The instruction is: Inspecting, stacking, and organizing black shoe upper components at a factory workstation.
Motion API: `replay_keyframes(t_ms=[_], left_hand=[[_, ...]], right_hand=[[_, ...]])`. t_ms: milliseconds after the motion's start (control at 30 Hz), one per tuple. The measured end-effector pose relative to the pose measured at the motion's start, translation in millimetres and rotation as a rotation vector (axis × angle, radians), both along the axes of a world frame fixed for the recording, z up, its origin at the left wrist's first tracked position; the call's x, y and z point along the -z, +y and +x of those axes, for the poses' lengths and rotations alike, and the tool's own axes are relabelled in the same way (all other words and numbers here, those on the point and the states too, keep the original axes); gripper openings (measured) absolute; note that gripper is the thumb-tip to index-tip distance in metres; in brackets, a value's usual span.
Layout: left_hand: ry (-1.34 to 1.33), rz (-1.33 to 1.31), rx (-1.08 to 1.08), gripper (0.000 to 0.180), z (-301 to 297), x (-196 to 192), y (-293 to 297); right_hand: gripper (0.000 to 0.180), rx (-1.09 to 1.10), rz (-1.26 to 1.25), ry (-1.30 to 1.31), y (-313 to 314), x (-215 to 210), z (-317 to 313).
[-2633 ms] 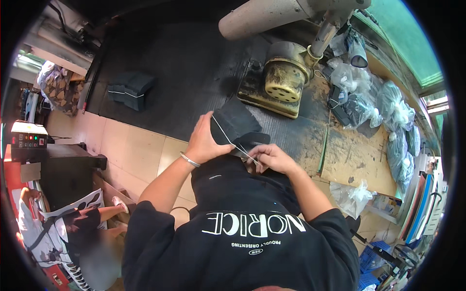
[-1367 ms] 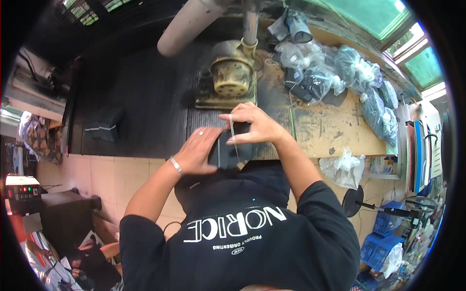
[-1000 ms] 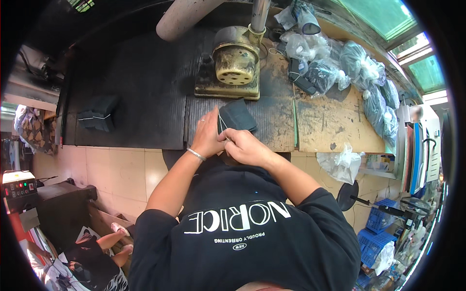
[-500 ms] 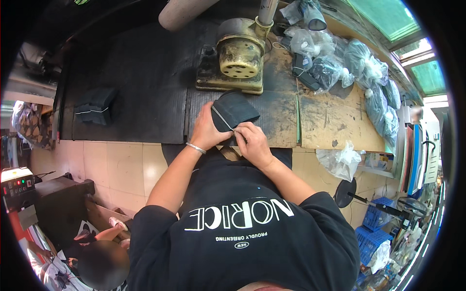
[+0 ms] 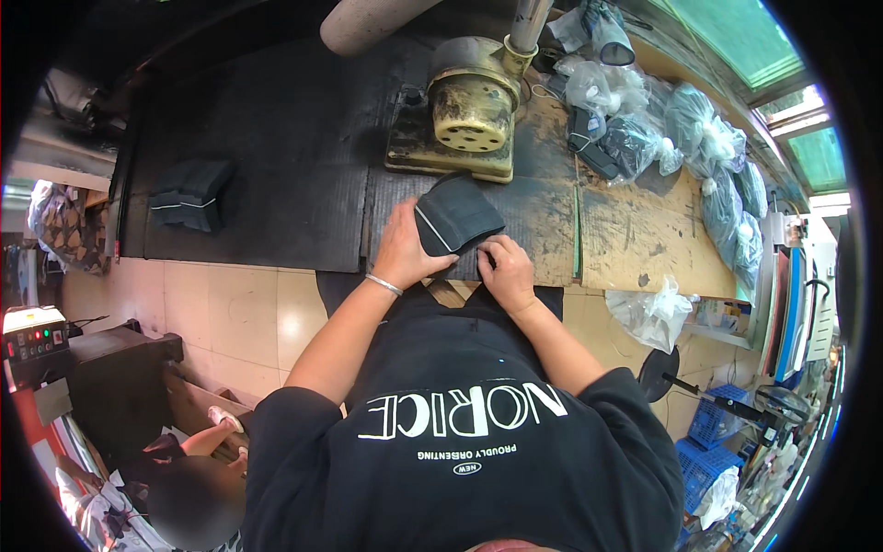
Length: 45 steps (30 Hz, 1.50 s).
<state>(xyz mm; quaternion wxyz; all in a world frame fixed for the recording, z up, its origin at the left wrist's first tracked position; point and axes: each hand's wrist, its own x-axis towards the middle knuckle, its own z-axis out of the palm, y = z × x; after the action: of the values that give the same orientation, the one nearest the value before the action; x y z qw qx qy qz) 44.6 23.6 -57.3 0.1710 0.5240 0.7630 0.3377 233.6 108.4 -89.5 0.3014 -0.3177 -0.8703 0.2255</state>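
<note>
White lettering (image 5: 467, 416), oval mark (image 5: 466, 468), on black shirt (image 5: 451, 506)

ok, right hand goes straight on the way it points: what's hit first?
Likely the black banded bundle held in the left hand; the right hand is close by its lower edge, though depth is unclear.

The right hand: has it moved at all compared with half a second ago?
Yes, slightly: judged against the thin green strip, the right hand has shifted to the right, closer to that strip.

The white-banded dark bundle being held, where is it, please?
In the head view, the bundle is central, in the left hand, below the yellowish, blackened machine.
</note>
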Motion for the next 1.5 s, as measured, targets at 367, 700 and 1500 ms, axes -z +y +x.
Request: replay_keyframes(t_ms=[367, 700, 1500], left_hand=[[0.020, 0.098, -0.086, 0.099, 11.0, 6.8, -12.7], [-1.647, 0.259, -0.099, 0.056, -33.7, -25.2, -57.9], [-1.570, 0.130, -0.132, 0.035, -23.3, -25.5, -44.5]], right_hand=[[0.024, -0.117, -0.288, 0.013, -4.4, -9.7, -6.7], [0.036, -0.433, -0.890, 0.459, -17.1, -41.6, -84.5], [0.010, -0.635, -0.716, 0.259, 24.7, -75.5, -73.7]])
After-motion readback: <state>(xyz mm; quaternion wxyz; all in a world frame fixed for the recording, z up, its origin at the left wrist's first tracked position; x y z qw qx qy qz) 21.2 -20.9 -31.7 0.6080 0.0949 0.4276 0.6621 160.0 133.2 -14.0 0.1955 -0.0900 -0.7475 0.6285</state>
